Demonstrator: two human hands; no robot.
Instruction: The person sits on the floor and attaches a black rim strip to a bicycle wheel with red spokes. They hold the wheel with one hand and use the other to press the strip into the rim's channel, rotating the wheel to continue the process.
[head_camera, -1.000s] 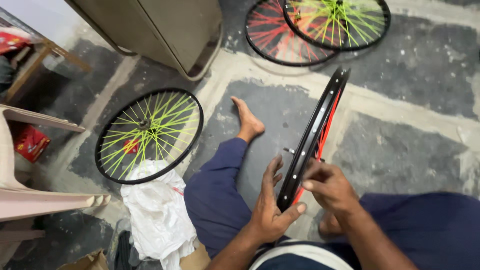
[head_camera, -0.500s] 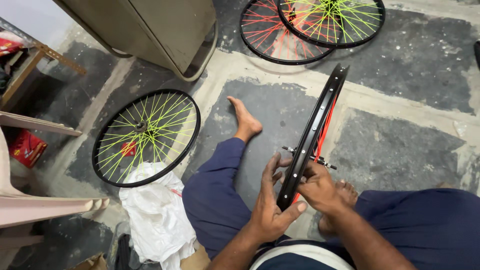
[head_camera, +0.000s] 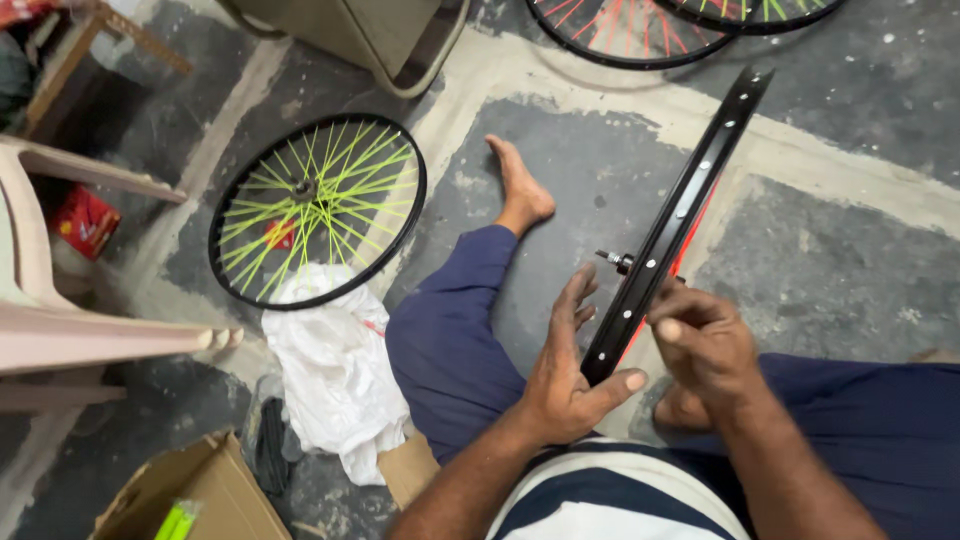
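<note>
Meanwhile both hands, left hand (head_camera: 565, 385) and right hand (head_camera: 705, 345), clasp the black rim (head_camera: 668, 232); cardboard box (head_camera: 205, 495) holds green sticks (head_camera: 175, 520).

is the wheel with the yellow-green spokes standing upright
No, the wheel with yellow-green spokes lies flat on the floor beside the white cloth.

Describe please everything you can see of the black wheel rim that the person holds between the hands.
The black metal wheel rim with red spokes stands on edge, seen almost edge-on, and leans from near the person's lap up toward the far right. Small holes dot its inner band. Red spokes show along its right side, and a threaded axle end sticks out at the hub on the left. The left hand steadies its lower part, thumb pressed across the rim's edge; the right hand is closed in a grip at the spokes on the other side.
</note>
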